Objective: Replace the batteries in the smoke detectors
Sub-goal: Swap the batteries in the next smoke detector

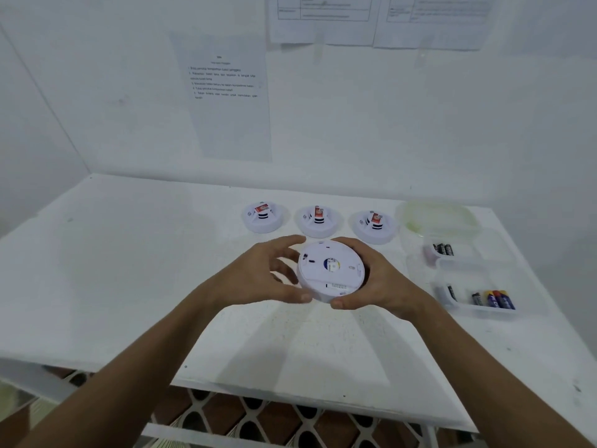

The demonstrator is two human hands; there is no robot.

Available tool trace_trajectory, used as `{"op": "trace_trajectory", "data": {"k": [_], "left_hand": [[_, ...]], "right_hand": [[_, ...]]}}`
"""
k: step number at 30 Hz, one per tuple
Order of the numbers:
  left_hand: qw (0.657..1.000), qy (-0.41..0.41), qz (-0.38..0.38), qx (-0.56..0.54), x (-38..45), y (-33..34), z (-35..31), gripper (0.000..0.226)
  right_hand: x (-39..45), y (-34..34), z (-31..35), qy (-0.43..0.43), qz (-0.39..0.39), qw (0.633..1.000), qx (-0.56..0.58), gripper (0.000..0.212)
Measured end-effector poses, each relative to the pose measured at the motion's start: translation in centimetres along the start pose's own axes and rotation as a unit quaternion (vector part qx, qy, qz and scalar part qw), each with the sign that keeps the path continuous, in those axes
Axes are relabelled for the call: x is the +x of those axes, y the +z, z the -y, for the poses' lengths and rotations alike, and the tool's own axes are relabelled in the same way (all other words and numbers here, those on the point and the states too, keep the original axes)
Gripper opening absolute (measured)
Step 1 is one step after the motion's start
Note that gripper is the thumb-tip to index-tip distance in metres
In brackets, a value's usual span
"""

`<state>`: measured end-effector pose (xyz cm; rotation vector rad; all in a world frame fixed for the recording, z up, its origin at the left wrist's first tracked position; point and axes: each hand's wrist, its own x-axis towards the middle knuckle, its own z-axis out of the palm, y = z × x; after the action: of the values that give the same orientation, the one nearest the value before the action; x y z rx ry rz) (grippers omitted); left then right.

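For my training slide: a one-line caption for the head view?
Both hands hold a smoke detector base-up, three more behind, batteries at right.

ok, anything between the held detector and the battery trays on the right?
Nothing visible. The detector is held in the left hand and right hand; only the right hand lies on that side. The table across to the near tray and far tray looks bare.
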<state>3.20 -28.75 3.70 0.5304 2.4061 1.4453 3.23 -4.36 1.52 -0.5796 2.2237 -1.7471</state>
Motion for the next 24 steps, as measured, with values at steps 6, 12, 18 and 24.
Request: {"op": "trace_trajectory", "data": {"k": [6,12,18,24], "left_hand": [[1.0,0.025,0.001,-0.007,-0.3,0.8,0.2,0.074],[0.999,0.006,-0.043,-0.024,-0.8,0.2,0.3,0.082],[0.998,-0.003,-0.055,-0.022,-1.1,-0.2,0.5,0.068],[1.0,-0.004,-0.019,-0.014,-0.9,-0.1,0.1,0.088]], "right_hand": [[0.2,0.5,0.4,0.019,0.0,0.991,-0.131,0.091],[0.9,0.4,1.5,-0.008,0.012,0.96,-0.28,0.111],[1.2,0.3,1.2,-0.001,0.03,0.988,-0.152,0.093],[1.5,0.2,1.0,-0.003,0.038,0.999,-0.025,0.092]]}}
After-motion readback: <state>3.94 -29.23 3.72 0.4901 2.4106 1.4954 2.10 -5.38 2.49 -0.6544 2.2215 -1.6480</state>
